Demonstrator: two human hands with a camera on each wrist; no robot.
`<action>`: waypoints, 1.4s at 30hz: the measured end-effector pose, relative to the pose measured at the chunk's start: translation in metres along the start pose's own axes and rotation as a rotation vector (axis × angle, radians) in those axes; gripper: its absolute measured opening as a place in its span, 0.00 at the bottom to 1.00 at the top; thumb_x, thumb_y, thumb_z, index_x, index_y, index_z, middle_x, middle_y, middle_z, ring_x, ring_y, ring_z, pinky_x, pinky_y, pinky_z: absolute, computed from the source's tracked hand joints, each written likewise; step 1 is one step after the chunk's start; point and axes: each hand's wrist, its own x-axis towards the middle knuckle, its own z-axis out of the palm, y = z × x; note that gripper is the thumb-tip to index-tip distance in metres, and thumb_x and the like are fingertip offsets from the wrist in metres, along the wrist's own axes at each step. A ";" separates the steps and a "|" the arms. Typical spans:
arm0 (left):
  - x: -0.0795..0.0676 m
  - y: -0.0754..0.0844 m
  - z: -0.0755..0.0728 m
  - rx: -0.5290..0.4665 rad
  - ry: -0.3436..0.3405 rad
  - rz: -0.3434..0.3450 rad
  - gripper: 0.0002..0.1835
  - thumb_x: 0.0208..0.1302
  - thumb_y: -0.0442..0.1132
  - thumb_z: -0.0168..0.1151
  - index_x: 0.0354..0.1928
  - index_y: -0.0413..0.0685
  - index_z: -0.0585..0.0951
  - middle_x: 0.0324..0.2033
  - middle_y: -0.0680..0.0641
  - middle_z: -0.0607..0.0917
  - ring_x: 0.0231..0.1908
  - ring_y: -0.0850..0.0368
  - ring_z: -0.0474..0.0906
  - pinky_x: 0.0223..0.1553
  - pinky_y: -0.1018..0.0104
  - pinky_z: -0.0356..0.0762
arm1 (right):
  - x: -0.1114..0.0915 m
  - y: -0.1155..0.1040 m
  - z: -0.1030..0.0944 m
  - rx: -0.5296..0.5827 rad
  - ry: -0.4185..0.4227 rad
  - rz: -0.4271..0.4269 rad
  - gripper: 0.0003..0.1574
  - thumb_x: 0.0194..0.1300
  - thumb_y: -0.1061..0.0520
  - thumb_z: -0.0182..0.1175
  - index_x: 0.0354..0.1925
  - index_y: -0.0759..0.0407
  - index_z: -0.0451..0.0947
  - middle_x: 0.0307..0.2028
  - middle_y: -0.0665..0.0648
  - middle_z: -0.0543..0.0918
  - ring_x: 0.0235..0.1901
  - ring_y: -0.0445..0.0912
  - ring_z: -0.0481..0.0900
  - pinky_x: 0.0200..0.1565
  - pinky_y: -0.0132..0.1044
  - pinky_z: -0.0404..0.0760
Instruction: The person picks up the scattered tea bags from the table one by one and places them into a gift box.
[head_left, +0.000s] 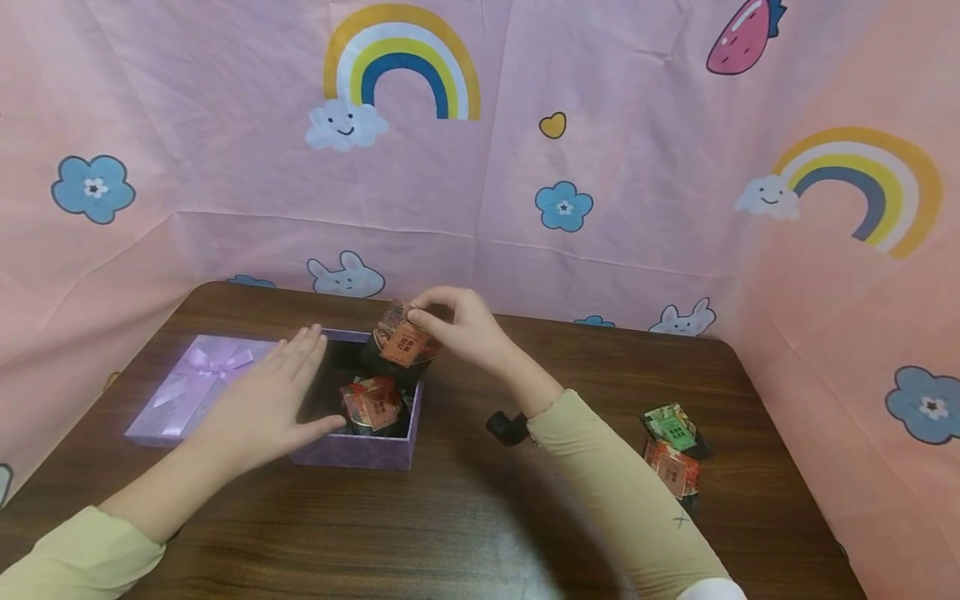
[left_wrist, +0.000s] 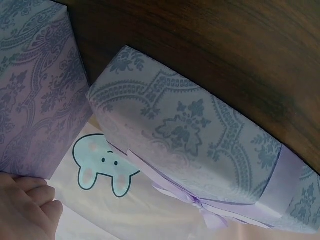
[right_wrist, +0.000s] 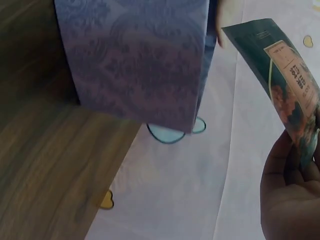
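My right hand [head_left: 468, 325] pinches a dark sachet [head_left: 405, 343] with a red floral print and an orange label by its top edge. It hangs over the back right corner of an uncovered purple gift box [head_left: 352, 452]. More red-printed sachets [head_left: 372, 403] lie inside the dark box. Fingers straight and thumb spread, my left hand [head_left: 262, 404] rests at the box's left side. In the right wrist view, the held sachet [right_wrist: 287, 75] is tilted beside the box's patterned wall [right_wrist: 135, 60].
The purple lid [head_left: 197, 379] with its ribbon bow lies left of the box. A green sachet [head_left: 671, 427] and a red sachet [head_left: 672, 471] lie at the table's right. Under my right forearm sits a small black object [head_left: 507, 427]. Printed cloth [head_left: 465, 192] hangs around the wooden table.
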 end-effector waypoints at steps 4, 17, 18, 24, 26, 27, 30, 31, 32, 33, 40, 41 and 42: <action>0.000 0.000 0.001 -0.005 0.005 0.003 0.62 0.67 0.73 0.61 0.81 0.27 0.55 0.82 0.27 0.54 0.81 0.29 0.55 0.81 0.35 0.59 | 0.001 0.000 0.012 -0.006 -0.029 -0.019 0.10 0.77 0.60 0.63 0.48 0.64 0.88 0.47 0.61 0.90 0.45 0.47 0.85 0.47 0.29 0.84; -0.001 0.000 0.002 -0.012 -0.003 -0.006 0.61 0.67 0.72 0.61 0.82 0.28 0.54 0.82 0.28 0.54 0.81 0.29 0.56 0.81 0.35 0.59 | -0.001 0.016 0.041 -0.096 -0.190 -0.064 0.09 0.75 0.59 0.66 0.48 0.62 0.90 0.48 0.58 0.92 0.56 0.49 0.87 0.65 0.45 0.84; 0.000 0.000 0.002 -0.011 -0.005 -0.007 0.61 0.67 0.72 0.61 0.82 0.29 0.54 0.82 0.28 0.54 0.81 0.29 0.55 0.80 0.35 0.59 | -0.001 0.018 0.043 -0.107 -0.202 -0.069 0.09 0.75 0.59 0.66 0.47 0.61 0.90 0.48 0.58 0.93 0.56 0.48 0.87 0.66 0.44 0.84; 0.000 0.001 0.002 -0.012 -0.008 -0.012 0.61 0.68 0.72 0.61 0.82 0.29 0.54 0.82 0.28 0.54 0.81 0.30 0.55 0.81 0.36 0.58 | -0.001 0.023 0.049 -0.126 -0.237 -0.068 0.08 0.73 0.60 0.68 0.46 0.61 0.92 0.47 0.57 0.94 0.54 0.47 0.89 0.62 0.39 0.86; 0.000 0.001 0.002 -0.016 -0.008 -0.012 0.61 0.68 0.72 0.61 0.82 0.29 0.54 0.82 0.28 0.54 0.81 0.30 0.55 0.82 0.36 0.57 | -0.002 0.023 0.050 -0.132 -0.227 -0.060 0.08 0.72 0.60 0.69 0.46 0.60 0.92 0.47 0.57 0.94 0.53 0.47 0.89 0.61 0.36 0.85; 0.000 0.001 0.002 -0.019 -0.008 -0.013 0.61 0.68 0.72 0.62 0.82 0.29 0.53 0.82 0.28 0.54 0.81 0.29 0.55 0.82 0.37 0.57 | -0.002 0.023 0.051 -0.137 -0.222 -0.059 0.08 0.72 0.60 0.69 0.46 0.60 0.92 0.47 0.56 0.94 0.53 0.47 0.89 0.61 0.35 0.85; 0.000 0.000 0.002 -0.025 -0.010 -0.014 0.61 0.68 0.70 0.63 0.82 0.29 0.54 0.82 0.28 0.53 0.81 0.29 0.54 0.83 0.38 0.55 | -0.001 0.023 0.054 -0.162 -0.210 -0.062 0.07 0.72 0.59 0.70 0.45 0.59 0.92 0.46 0.55 0.94 0.52 0.47 0.89 0.59 0.31 0.85; 0.000 0.000 0.002 -0.026 -0.012 -0.014 0.61 0.68 0.70 0.63 0.82 0.28 0.54 0.82 0.28 0.53 0.82 0.29 0.54 0.83 0.38 0.55 | -0.001 0.023 0.055 -0.179 -0.208 -0.067 0.07 0.71 0.59 0.70 0.45 0.59 0.92 0.45 0.55 0.94 0.51 0.46 0.89 0.58 0.29 0.84; 0.000 0.000 0.001 -0.028 -0.013 -0.014 0.60 0.68 0.70 0.63 0.82 0.28 0.54 0.82 0.28 0.53 0.82 0.30 0.54 0.83 0.38 0.55 | -0.001 0.023 0.056 -0.200 -0.209 -0.077 0.07 0.71 0.59 0.71 0.45 0.58 0.93 0.45 0.54 0.94 0.50 0.45 0.89 0.56 0.28 0.84; 0.000 0.001 0.001 -0.031 -0.012 -0.015 0.60 0.68 0.69 0.64 0.82 0.28 0.54 0.82 0.28 0.54 0.82 0.29 0.54 0.83 0.38 0.55 | -0.001 0.023 0.057 -0.224 -0.212 -0.086 0.07 0.71 0.58 0.71 0.45 0.57 0.93 0.44 0.54 0.93 0.49 0.45 0.89 0.55 0.27 0.85; 0.001 0.002 0.000 -0.038 -0.014 -0.019 0.61 0.67 0.69 0.64 0.82 0.28 0.54 0.82 0.27 0.54 0.81 0.29 0.54 0.81 0.36 0.57 | -0.002 0.023 0.059 -0.370 -0.224 -0.139 0.06 0.70 0.56 0.73 0.43 0.54 0.93 0.41 0.50 0.93 0.43 0.40 0.87 0.50 0.28 0.86; 0.001 0.002 0.000 -0.036 -0.014 -0.019 0.61 0.67 0.70 0.64 0.82 0.28 0.53 0.82 0.27 0.54 0.81 0.29 0.54 0.81 0.35 0.58 | -0.002 0.024 0.059 -0.379 -0.225 -0.141 0.06 0.70 0.56 0.73 0.43 0.54 0.93 0.41 0.50 0.93 0.43 0.39 0.86 0.50 0.27 0.85; 0.001 0.002 0.000 -0.036 -0.014 -0.020 0.61 0.67 0.70 0.64 0.82 0.28 0.53 0.82 0.27 0.54 0.81 0.29 0.54 0.81 0.35 0.58 | -0.002 0.024 0.059 -0.387 -0.225 -0.144 0.06 0.70 0.55 0.73 0.44 0.54 0.93 0.41 0.50 0.93 0.43 0.39 0.86 0.49 0.25 0.84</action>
